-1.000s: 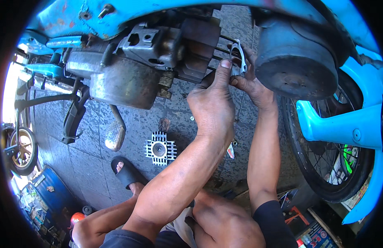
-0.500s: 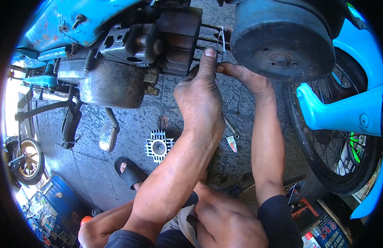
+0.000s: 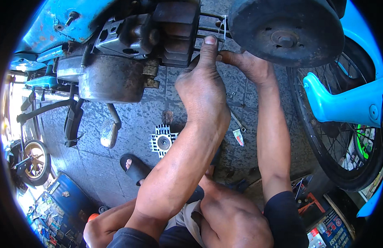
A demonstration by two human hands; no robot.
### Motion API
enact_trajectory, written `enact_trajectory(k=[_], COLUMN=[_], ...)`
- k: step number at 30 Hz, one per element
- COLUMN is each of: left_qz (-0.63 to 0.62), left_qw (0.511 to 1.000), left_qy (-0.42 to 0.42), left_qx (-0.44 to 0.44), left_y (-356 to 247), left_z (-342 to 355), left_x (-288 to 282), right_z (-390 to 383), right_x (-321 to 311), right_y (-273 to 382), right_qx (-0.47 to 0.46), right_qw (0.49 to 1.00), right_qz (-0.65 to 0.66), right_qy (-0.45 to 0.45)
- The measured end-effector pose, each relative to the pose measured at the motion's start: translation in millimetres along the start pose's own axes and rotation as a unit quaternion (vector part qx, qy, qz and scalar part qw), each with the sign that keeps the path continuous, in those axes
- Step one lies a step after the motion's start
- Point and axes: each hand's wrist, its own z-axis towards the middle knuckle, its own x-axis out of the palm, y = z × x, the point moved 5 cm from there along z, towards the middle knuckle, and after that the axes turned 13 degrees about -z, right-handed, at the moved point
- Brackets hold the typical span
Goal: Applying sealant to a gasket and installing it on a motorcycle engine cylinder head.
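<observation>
A dark finned engine cylinder (image 3: 177, 33) with a cylinder head (image 3: 127, 37) sits at the top of the view. To its right, bare studs (image 3: 212, 29) cross a gap, and a thin pale gasket (image 3: 224, 28) hangs on them. My left hand (image 3: 203, 78) is at the cylinder's lower right edge, thumb pointing up by the studs and fingers curled out of sight. Beside it, my right hand (image 3: 251, 68) reaches in under a round dark cover (image 3: 284, 39), its thumb toward my left thumb. What both hands grip between them is hidden.
On the tiled floor lie a silver finned cover (image 3: 164, 142), a wrench (image 3: 237, 120) and a small tube (image 3: 238, 137). A spoked wheel (image 3: 336, 124) and blue bodywork (image 3: 344, 99) stand right. A blue drum (image 3: 69, 198) is at lower left.
The view has shifted slightly, so the engine sits higher in the picture and the floor items farther right. Both hands keep their place at the studs, with little visible change of grip.
</observation>
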Motion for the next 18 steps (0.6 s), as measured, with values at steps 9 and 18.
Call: enact_trajectory(k=[9,18], left_qz=[0.001,0.002], left_qw=[1.0,1.0], left_qy=[-0.008,-0.006], left_qx=[0.003,0.028], left_y=[-5,-14], left_z=[-4,-10], left_x=[7,16], right_z=[7,10], right_x=[3,5], right_y=[-1,-15], right_qx=[-0.004,0.123], right_qw=[0.999,0.977], right_qz=[0.047,0.148], right_qy=[0.026,0.097])
